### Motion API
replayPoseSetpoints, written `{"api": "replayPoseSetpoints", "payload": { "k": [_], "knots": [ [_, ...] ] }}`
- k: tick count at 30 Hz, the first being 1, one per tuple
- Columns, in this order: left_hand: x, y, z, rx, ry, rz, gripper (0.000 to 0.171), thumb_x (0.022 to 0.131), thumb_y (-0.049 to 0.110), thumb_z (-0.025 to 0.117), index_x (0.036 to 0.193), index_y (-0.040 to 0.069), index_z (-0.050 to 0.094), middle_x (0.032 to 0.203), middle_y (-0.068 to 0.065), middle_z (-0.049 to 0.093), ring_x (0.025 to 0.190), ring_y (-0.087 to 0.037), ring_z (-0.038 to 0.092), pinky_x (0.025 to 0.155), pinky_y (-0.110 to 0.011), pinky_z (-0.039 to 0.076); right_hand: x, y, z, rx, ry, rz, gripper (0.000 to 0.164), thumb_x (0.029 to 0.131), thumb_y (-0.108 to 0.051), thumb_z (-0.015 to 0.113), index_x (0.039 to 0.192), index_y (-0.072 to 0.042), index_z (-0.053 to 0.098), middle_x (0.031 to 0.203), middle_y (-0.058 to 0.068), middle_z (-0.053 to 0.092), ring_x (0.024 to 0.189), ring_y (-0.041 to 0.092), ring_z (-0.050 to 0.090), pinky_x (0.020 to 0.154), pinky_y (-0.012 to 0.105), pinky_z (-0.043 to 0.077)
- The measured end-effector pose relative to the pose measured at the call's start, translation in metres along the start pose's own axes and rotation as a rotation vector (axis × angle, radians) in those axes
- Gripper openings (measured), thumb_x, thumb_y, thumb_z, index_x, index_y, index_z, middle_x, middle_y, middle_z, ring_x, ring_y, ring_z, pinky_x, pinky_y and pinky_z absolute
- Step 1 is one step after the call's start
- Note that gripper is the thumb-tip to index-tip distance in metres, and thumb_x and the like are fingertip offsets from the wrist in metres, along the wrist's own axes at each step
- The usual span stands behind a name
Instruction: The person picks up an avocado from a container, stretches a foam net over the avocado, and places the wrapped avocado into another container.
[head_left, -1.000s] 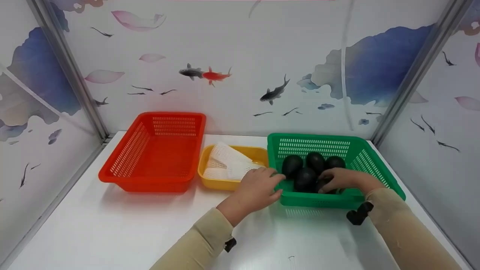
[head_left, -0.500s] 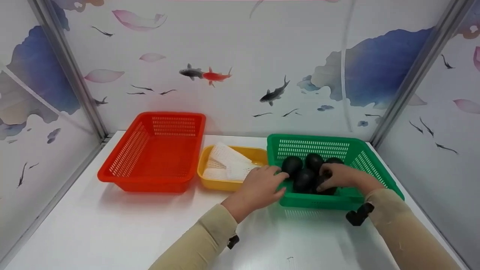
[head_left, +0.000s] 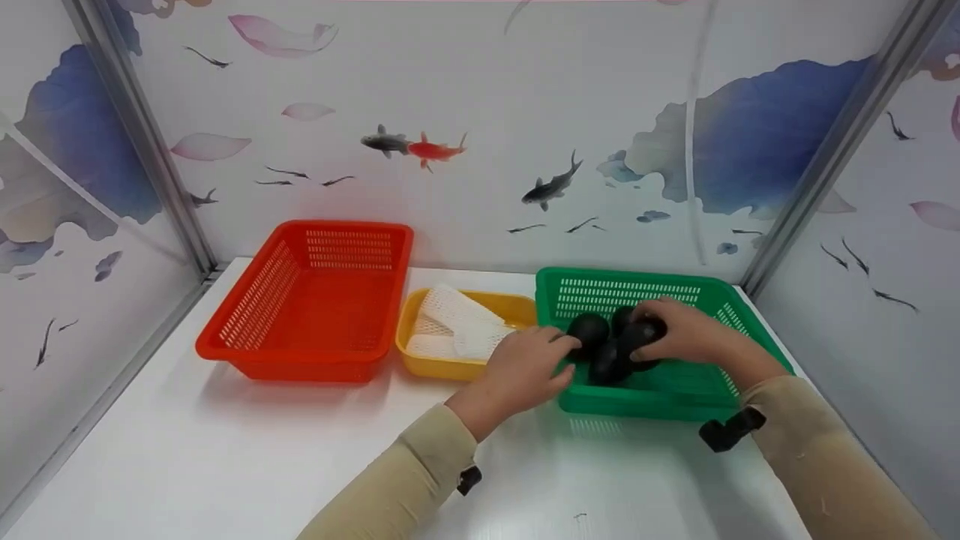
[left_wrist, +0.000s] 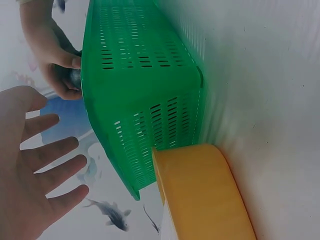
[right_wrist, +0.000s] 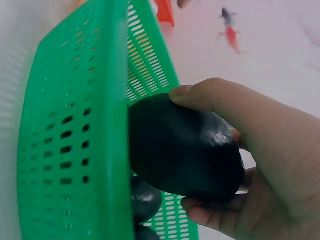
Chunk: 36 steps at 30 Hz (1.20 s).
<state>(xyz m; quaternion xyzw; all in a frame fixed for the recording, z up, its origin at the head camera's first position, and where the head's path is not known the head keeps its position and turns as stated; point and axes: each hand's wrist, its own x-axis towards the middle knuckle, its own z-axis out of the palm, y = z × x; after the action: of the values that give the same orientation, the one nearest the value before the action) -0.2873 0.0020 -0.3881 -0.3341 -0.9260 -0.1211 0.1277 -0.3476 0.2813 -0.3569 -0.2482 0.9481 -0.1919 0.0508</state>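
Far left on your white table point(head_left: 360, 457): red basket point(head_left: 334, 307), its slotted side walls and solid floor showing. Beside it stands the smaller yellow tray point(head_left: 442, 369), with white mesh sleeves point(head_left: 466, 326) lying in it, one slanting over the others.

Your left hand point(head_left: 521, 369) comes next, in front of the tray's right end, fingertips reaching toward the near left corner of the green basket point(head_left: 697, 382). Left wrist view: your fingers are spread, almost straight, apart from the basket wall; the hand holds nothing.

Inside the green basket, toward its left half, at least three dark fruits point(head_left: 589, 334) sit close together; the exact count is hidden by your hand and the one above.

The held dark fruit point(right_wrist: 187, 150) is in your right hand point(head_left: 679, 330), over the right side of that cluster. Grip: part-way closed, as wide as the fruit. Right wrist view: your thumb presses one long side, your fingers curl against the opposite side. One end points toward your palm, with pale background visible in the gap between; the other end projects past the thumb tip, partly behind the basket's rim. Contact with the fruits below: cannot tell.
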Motion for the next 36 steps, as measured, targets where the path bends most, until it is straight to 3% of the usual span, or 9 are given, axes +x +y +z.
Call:
{"api": "replayPoseSetpoints", "payload": {
  "k": [4, 11, 21, 27, 31, 36],
  "knots": [
    [0.001, 0.001, -0.005, -0.125, 0.015, -0.060, 0.037, 0.099, 0.038, 0.054, 0.129, 0.017, 0.061, 0.120, 0.004, 0.063, 0.106, -0.013, 0.058, 0.095, -0.026, 0.047, -0.001, -0.016, -0.002, -0.005, 0.046, -0.041, 0.051, 0.078, -0.038, 0.080, 0.118, -0.012, 0.062, 0.118, 0.011, 0.055, 0.100, 0.027, 0.052, 0.084, 0.047, 0.046],
    [0.004, 0.005, -0.009, -0.334, -0.067, -0.218, 0.052, 0.098, 0.047, 0.053, 0.142, 0.019, 0.051, 0.140, 0.006, 0.053, 0.127, -0.013, 0.049, 0.105, -0.031, 0.040, -0.001, -0.049, 0.004, 0.002, 0.079, -0.089, 0.056, 0.078, -0.036, 0.081, 0.123, -0.010, 0.059, 0.118, 0.008, 0.053, 0.101, 0.026, 0.054, 0.085, 0.047, 0.049],
    [0.007, 0.007, -0.011, -0.579, -0.123, -0.364, 0.058, 0.095, 0.045, 0.060, 0.147, 0.022, 0.045, 0.143, 0.008, 0.049, 0.127, -0.013, 0.047, 0.105, -0.034, 0.039, -0.001, -0.080, 0.017, -0.001, 0.059, -0.117, 0.057, 0.077, -0.030, 0.083, 0.124, -0.015, 0.054, 0.120, 0.003, 0.050, 0.107, 0.024, 0.054, 0.091, 0.049, 0.049],
    [0.007, 0.007, -0.010, -0.689, -0.086, -0.409, 0.060, 0.093, 0.048, 0.062, 0.146, 0.023, 0.046, 0.140, 0.007, 0.052, 0.124, -0.015, 0.050, 0.101, -0.032, 0.043, 0.000, -0.091, 0.022, -0.018, 0.090, -0.175, 0.060, 0.077, -0.034, 0.083, 0.125, -0.014, 0.054, 0.116, 0.002, 0.050, 0.103, 0.022, 0.053, 0.093, 0.046, 0.049],
    [0.004, 0.008, -0.014, -0.751, -0.052, -0.468, 0.064, 0.090, 0.050, 0.065, 0.144, 0.020, 0.048, 0.139, 0.002, 0.054, 0.122, -0.018, 0.052, 0.099, -0.034, 0.046, 0.000, -0.098, 0.024, -0.065, 0.148, -0.257, 0.064, 0.077, -0.035, 0.083, 0.130, -0.013, 0.055, 0.117, 0.002, 0.052, 0.103, 0.022, 0.053, 0.092, 0.044, 0.049],
    [-0.002, 0.008, -0.020, -0.807, -0.028, -0.482, 0.069, 0.086, 0.047, 0.071, 0.145, 0.022, 0.045, 0.137, 0.002, 0.053, 0.118, -0.018, 0.053, 0.097, -0.035, 0.047, -0.001, -0.106, 0.029, -0.152, 0.217, -0.378, 0.069, 0.077, -0.033, 0.084, 0.134, -0.010, 0.054, 0.127, 0.006, 0.052, 0.111, 0.024, 0.053, 0.095, 0.044, 0.048]
  ]
}}
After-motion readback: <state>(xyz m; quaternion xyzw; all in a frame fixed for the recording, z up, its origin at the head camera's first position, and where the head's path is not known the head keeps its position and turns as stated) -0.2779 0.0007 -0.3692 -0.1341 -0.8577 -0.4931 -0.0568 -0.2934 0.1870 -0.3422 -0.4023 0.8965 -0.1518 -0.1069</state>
